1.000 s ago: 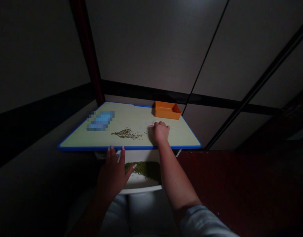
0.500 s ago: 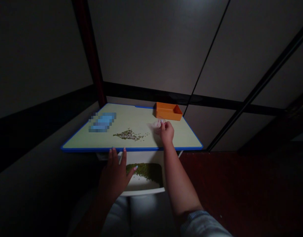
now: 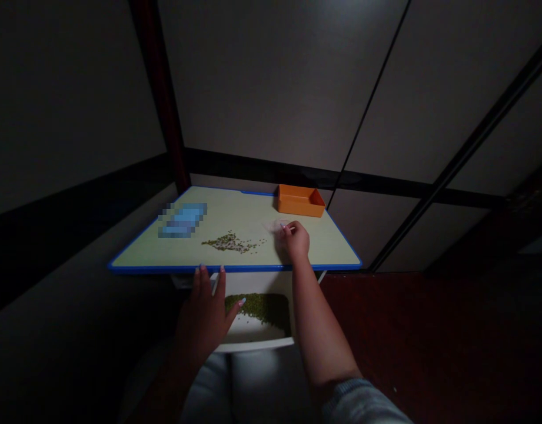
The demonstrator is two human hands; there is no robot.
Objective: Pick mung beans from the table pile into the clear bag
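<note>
So the right hand [image 3: 298, 240] was pinched narrow on some clear thing [image 3: 278, 226], too faint to make out properly, low over the bench [image 3: 239, 203]. Loose green beans [image 3: 228, 241] lay scattered just left of it, with an orange box [image 3: 301, 207] behind. Left hand [image 3: 205, 312] was spread wide, fingertips at the bench's front edge, thumb over a white tray [image 3: 262, 345] with more beans in it.

- A pale yellow-green tabletop [image 3: 142, 252] with a raised-looking bright blue border, wider toward the front.
- Small, round green beans [image 3: 226, 241], loosely scattered near the middle, straggling rightward.
- An open, rectangular orange box [image 3: 299, 206], upright at the far right corner.
- A flat blue patch [image 3: 185, 219], pixelated, at left.
</note>
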